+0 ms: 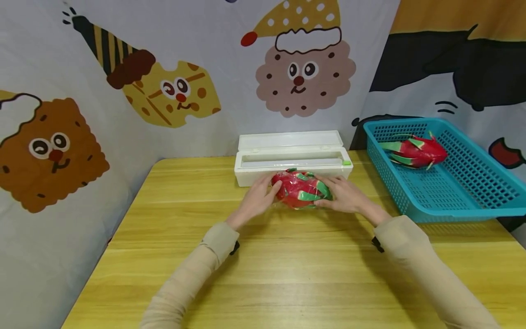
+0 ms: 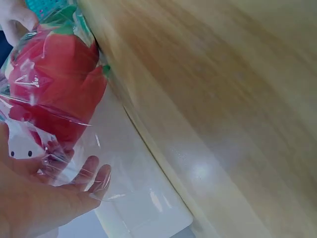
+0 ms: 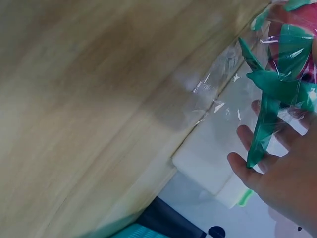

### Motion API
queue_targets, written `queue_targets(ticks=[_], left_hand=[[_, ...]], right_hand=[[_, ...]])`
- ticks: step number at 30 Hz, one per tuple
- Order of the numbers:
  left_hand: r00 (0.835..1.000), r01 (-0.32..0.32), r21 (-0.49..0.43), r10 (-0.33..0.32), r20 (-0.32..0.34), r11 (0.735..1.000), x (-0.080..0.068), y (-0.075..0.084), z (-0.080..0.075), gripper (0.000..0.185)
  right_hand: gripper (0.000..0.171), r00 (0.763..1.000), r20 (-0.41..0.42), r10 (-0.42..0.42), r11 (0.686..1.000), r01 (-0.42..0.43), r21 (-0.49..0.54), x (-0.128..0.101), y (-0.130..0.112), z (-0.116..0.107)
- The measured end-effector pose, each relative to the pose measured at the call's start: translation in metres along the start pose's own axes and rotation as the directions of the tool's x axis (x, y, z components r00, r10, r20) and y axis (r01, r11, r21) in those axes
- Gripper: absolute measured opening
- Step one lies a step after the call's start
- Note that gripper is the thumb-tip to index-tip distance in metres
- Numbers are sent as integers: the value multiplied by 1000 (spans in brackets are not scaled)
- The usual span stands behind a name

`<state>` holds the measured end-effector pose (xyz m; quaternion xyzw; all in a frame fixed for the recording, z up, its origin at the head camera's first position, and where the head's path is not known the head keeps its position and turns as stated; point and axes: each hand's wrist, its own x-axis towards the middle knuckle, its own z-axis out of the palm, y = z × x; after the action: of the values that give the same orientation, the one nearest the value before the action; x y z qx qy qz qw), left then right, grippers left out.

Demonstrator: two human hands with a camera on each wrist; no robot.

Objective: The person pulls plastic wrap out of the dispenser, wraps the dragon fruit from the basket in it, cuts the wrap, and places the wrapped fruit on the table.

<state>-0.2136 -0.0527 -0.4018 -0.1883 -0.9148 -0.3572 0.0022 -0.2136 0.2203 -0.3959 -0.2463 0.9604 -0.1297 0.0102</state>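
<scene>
A red dragon fruit [image 1: 300, 187] with green-tipped scales is held between both hands, just in front of a white cling film box [image 1: 250, 176]. Clear cling film [image 3: 215, 84] covers the fruit and hangs loose along its lower side. My left hand [image 1: 259, 195] grips the fruit's left end, thumb on the near side. In the left wrist view, film stretches over those fingertips [image 2: 101, 178]. At the leafy right end, my right hand [image 1: 348, 195] holds the fruit through the film, with its long green scales [image 3: 267, 119] lying across the fingers.
The box's lid [image 1: 289, 139] stands raised at the back, and a small green piece [image 1: 347, 163] sits at its right end. To the right, a blue plastic basket [image 1: 464, 194] contains another dragon fruit [image 1: 423, 151]. A wooden table [image 1: 296, 274] spreads below the arms; a printed cloth [image 1: 230, 55] hangs behind.
</scene>
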Motion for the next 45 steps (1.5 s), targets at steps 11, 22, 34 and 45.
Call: queue_targets(ticks=[11,22,34,45], left_hand=[[1000,9,-7,-10,-9,1000,10,-1,-4,54],[1000,2,116,-2,2,993,16,7,-13,52],[1000,-7,105,8,-12,994,16,8,-8,51],[982,-189,273,185,43,943,66,63,-18,39]], right_hand=[[81,996,91,21,979,-39,199,4,6,-8],[54,997,-74,21,942,5,334,5,21,-11],[44,833,-461,306,934,-170,313,8,34,-15],[55,857,-287,429,872,-311,377,16,49,-19]])
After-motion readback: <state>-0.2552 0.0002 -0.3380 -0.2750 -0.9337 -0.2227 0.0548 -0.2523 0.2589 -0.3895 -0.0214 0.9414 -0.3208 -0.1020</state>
